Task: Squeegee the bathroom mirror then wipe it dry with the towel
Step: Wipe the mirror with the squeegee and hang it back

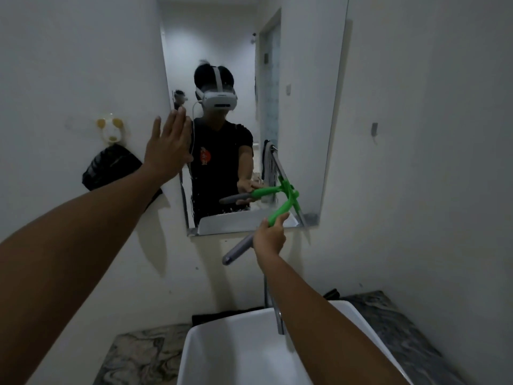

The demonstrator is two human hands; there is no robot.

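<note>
No text, label or number can be read anywhere.

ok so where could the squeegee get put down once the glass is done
Two bare patches: the marbled counter left of the sink, and the marbled counter right of it, up to the side wall. The basin is open too. It is tightest around the faucet, where the right forearm crosses holding the squeegee.
</note>
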